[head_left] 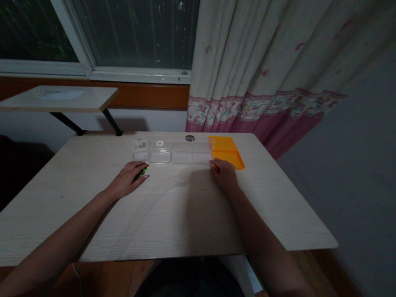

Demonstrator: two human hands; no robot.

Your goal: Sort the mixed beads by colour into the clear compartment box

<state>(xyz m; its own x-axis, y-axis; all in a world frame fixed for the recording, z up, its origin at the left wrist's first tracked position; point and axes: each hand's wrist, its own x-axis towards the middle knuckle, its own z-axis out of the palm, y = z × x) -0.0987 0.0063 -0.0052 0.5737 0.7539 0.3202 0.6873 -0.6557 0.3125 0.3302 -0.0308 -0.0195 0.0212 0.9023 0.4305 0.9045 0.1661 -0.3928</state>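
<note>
My left hand (127, 179) rests at the front left corner of a clear plastic tray (181, 156) with several compartments. Between its thumb and fingers are small green and yellow pieces (140, 172), partly hidden, so their kind is unclear. At the tray's right end, my right hand (224, 172) is closed, fingertips together beside the tray's edge. A bit of orange-red shows at those fingers, too small to name. An orange tray (232, 153) lies just behind and to the right of this hand, partly covered by it and touching or overlapped by the clear tray.
A round dark grommet (190, 138) sits in the desk (162, 212) behind the clear tray. At the back left stands a raised shelf (91, 97) on black legs, with a pale sheet on top. A curtain (247, 83) hangs behind the desk's right back edge.
</note>
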